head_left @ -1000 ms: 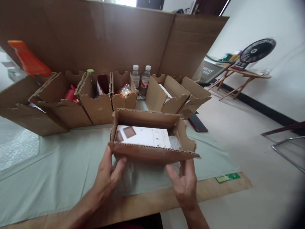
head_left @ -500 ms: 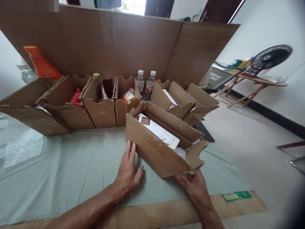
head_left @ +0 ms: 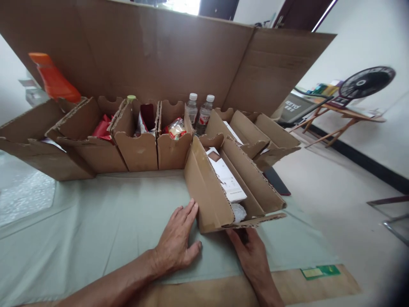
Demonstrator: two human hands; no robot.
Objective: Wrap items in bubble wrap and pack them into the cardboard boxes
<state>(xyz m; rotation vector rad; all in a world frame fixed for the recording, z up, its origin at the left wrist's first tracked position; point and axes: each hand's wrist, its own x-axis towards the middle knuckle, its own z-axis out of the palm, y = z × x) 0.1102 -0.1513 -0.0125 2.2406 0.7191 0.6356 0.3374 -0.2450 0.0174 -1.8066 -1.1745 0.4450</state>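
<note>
A long open cardboard bin [head_left: 207, 200] stands angled in front of the row of bins. Inside it lie a white box [head_left: 226, 177] and a crumpled clear plastic piece [head_left: 238, 212]. My left hand [head_left: 179, 238] is open, its fingertips against the bin's left side and its thumb apart. My right hand [head_left: 252, 256] is at the bin's near end, with its fingertips under the lower edge, partly hidden by the cardboard. Two clear bottles with white caps [head_left: 203, 116] stand behind the bin's far end.
More cardboard bins [head_left: 136, 151] line the back, holding red packets [head_left: 102, 128] and a wrapped snack [head_left: 175, 128]. An orange bottle [head_left: 57, 81] leans at left. Behind rises a tall cardboard panel [head_left: 153, 51]. A pale green cloth [head_left: 128, 221] covers the table. A fan [head_left: 364, 83] stands at right.
The bin has turned, its near end swinging left, so it points more toward me. My left hand has shifted slightly right and my right hand slightly left. The camera view has also shifted a little.
</note>
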